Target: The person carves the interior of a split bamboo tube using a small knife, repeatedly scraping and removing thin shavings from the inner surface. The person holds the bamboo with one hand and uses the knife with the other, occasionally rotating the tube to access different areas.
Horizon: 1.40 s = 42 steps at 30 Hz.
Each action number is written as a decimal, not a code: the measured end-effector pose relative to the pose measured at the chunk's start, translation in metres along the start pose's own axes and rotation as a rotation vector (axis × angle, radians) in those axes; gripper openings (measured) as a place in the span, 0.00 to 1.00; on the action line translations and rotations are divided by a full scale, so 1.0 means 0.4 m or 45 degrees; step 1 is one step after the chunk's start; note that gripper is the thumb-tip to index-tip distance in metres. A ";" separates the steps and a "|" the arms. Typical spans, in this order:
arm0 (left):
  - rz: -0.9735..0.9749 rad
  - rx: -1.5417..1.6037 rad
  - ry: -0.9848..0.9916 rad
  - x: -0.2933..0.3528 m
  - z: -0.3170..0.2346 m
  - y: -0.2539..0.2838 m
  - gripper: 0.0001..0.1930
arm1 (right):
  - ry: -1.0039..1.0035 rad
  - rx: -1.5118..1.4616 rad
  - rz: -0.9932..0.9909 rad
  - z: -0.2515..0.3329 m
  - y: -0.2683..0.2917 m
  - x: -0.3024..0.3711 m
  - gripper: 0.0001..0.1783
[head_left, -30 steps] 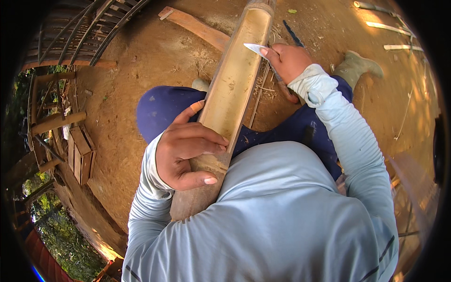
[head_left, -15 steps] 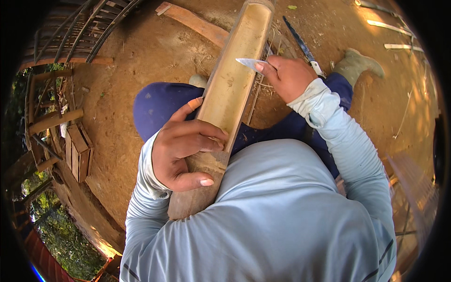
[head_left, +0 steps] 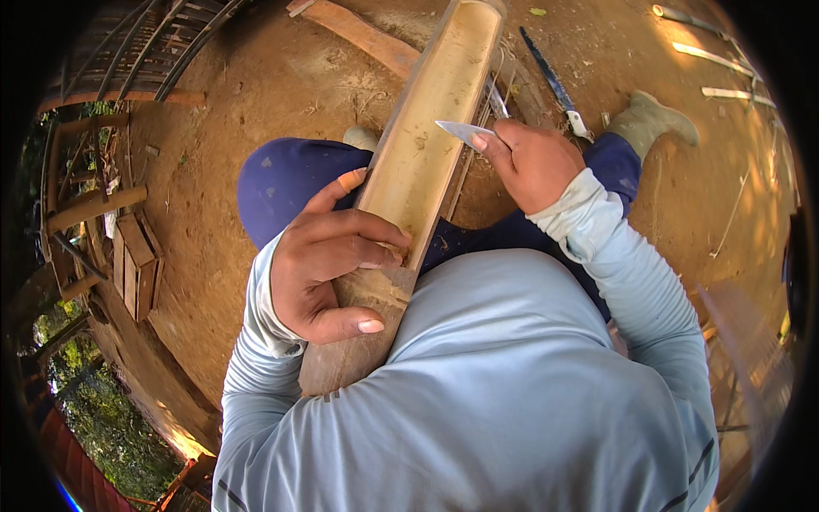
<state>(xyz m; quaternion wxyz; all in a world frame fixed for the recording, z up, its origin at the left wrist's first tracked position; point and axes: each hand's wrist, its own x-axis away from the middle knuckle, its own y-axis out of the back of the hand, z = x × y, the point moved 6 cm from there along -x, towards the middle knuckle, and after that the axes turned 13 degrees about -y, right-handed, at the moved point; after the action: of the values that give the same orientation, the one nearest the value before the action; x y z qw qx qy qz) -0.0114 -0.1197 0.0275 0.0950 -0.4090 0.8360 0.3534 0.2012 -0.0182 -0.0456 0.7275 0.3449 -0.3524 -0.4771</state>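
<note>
A long split bamboo trough [head_left: 426, 141], pale and hollow inside, lies lengthwise in front of me, its near end against my shirt. My left hand [head_left: 311, 269] grips it near that end, fingers curled over the hollow and thumb pressed on the wood. Tan tape circles one finger of this hand. My right hand [head_left: 542, 166] is closed around a small knife [head_left: 461, 131] and hides its handle. The pointed blade shows, aimed left over the trough's right edge. Whether the blade touches the bamboo, I cannot tell. Small marks and flecks dot the hollow.
A handsaw [head_left: 553, 81] with a pale handle lies on the dirt floor beyond my right hand, close to my boot [head_left: 653, 124]. Behind the trough is a wooden plank [head_left: 367, 38]. A wooden box [head_left: 136, 266] stands at left, and pale poles [head_left: 715, 58] lie far right.
My right hand has drawn the knife a little toward me and slightly right. The left hand keeps its hold on the bamboo, and the whole view has shifted slightly.
</note>
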 end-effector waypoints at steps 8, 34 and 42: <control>-0.154 -0.088 -0.037 0.013 -0.007 0.017 0.32 | -0.046 -0.078 0.041 -0.037 0.003 -0.055 0.25; -0.242 -0.126 -0.085 0.030 -0.012 0.022 0.35 | -0.034 -0.124 -0.006 -0.025 0.004 -0.032 0.22; -0.401 -0.202 -0.069 0.045 -0.012 0.020 0.39 | 0.028 -0.180 0.116 0.011 -0.010 0.006 0.23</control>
<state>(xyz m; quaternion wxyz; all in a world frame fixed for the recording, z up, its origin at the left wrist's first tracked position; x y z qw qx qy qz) -0.0285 -0.1306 0.0271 0.1392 -0.5314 0.7282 0.4099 0.1965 -0.0224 -0.0464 0.7747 0.2816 -0.3252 -0.4634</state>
